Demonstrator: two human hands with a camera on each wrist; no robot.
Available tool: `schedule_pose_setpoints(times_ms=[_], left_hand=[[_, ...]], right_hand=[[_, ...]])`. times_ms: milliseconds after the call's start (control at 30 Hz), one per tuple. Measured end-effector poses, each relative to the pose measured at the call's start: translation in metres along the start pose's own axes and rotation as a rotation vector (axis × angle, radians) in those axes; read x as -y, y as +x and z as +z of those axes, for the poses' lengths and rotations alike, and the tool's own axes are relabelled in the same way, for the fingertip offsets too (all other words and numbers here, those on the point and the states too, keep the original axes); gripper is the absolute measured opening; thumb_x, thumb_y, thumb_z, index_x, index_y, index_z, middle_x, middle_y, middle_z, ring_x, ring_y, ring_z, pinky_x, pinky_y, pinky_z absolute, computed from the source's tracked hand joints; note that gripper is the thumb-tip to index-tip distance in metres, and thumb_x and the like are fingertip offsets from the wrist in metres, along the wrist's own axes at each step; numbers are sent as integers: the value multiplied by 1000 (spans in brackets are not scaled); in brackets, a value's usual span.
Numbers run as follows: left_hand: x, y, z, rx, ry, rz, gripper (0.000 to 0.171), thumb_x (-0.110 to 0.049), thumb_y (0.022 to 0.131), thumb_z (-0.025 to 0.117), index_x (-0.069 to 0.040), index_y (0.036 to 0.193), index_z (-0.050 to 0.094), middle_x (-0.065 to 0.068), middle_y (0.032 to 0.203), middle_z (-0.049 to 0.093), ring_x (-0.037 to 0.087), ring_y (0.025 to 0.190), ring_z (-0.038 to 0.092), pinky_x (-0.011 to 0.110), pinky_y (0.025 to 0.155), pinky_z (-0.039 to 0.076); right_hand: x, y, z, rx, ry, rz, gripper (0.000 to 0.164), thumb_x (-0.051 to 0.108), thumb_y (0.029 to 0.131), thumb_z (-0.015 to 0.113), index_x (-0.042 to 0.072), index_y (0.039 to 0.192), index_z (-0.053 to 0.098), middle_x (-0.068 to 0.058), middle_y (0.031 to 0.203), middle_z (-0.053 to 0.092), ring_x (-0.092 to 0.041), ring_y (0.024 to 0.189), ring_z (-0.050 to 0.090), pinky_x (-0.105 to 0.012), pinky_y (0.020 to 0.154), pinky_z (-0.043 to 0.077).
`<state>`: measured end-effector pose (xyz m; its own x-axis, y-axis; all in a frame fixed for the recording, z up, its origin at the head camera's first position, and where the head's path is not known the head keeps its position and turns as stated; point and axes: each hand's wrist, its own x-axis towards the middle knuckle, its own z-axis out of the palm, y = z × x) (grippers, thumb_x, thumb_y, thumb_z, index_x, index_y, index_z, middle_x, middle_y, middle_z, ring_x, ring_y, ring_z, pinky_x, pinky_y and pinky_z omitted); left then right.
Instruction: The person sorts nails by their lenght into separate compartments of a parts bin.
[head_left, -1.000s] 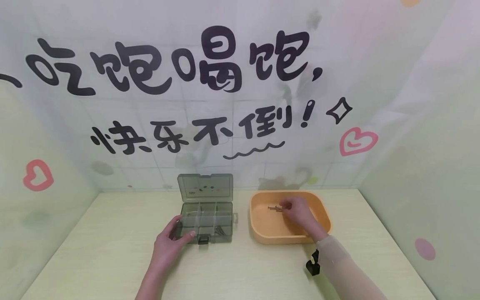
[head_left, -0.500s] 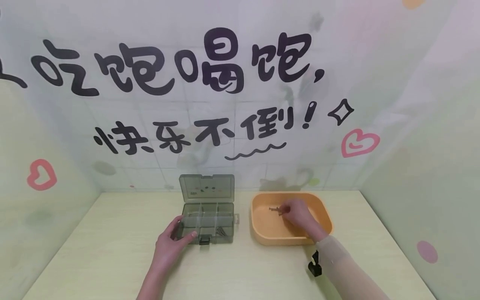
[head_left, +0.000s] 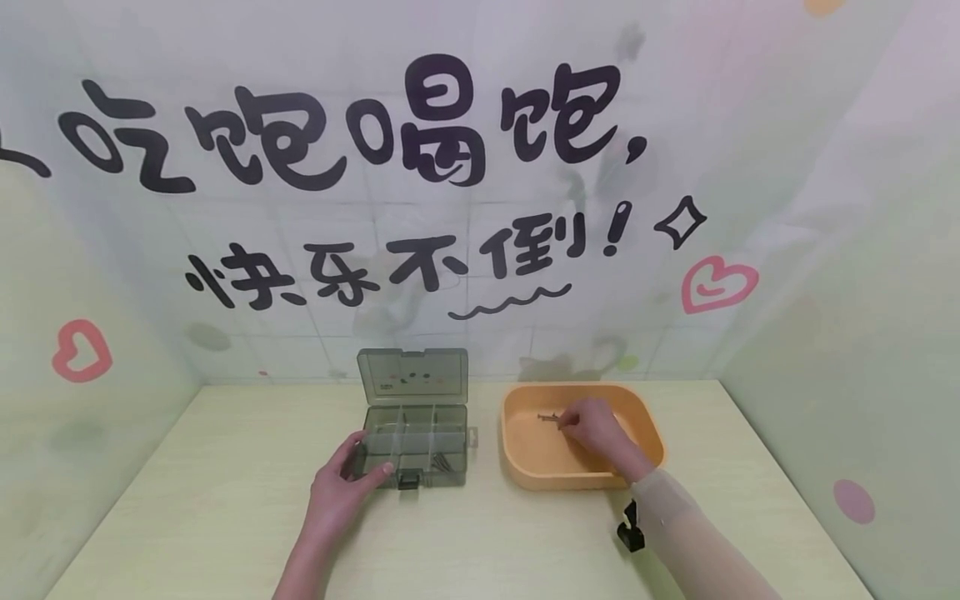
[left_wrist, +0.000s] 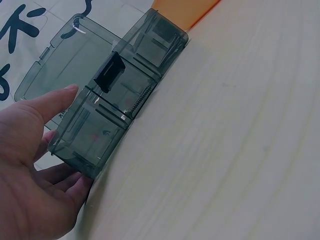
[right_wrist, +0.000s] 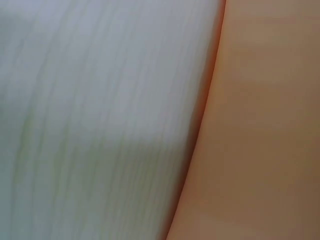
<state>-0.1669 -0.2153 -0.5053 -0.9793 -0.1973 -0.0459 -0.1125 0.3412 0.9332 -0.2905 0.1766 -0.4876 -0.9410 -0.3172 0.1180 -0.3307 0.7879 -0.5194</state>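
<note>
Screws [head_left: 546,417] lie in the orange tray [head_left: 555,482], just right of the box [head_left: 412,440], at the fingertips of the right hand [head_left: 596,427]. Its fingers are drawn together, but I cannot tell from here whether they pinch one. I have the left hand [head_left: 341,483] gripping the box's near left corner, thumb on the front edge. I judge the work partly done: a small bunch of screws [head_left: 441,462] already sits in the box's near right compartment, while those in the tray remain outside it, and the hand may hide more.
</note>
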Motion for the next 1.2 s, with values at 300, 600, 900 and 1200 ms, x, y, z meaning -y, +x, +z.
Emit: schedule_pose_setpoints(times_ms=[300, 600, 900, 1200], left_hand=[[-1, -1, 1, 0, -3, 11, 78, -26, 92, 80, -6, 156, 38, 33, 161, 25, 49, 148, 26, 52, 120, 32], [-1, -1, 0, 3, -7, 9, 78, -26, 93, 79, -7, 156, 37, 31, 162, 24, 48, 149, 25, 50, 121, 31], [-1, -1, 0, 5, -8, 12, 78, -27, 94, 78, -7, 156, 37, 31, 162, 24, 48, 149, 24, 52, 120, 31], [-1, -1, 0, 5, -3, 13, 78, -26, 93, 79, -5, 156, 38, 33, 162, 25, 50, 148, 25, 53, 119, 32]], right_hand=[[1, -1, 1, 0, -24, -41, 11, -7, 86, 74, 1, 87, 81, -9, 90, 76, -22, 83, 67, -41, 78, 61], [2, 0, 0, -6, -48, -48, 11, -6, 88, 72, 0, 90, 80, -12, 92, 76, -27, 88, 69, -43, 79, 61], [8, 1, -5, -8, 53, -36, 11, -3, 92, 71, 1, 95, 81, -10, 95, 77, -21, 86, 68, -41, 80, 61], [13, 0, -6, -30, 121, -128, 9, 0, 93, 72, 1, 97, 80, -10, 96, 77, -22, 89, 70, -41, 81, 62]])
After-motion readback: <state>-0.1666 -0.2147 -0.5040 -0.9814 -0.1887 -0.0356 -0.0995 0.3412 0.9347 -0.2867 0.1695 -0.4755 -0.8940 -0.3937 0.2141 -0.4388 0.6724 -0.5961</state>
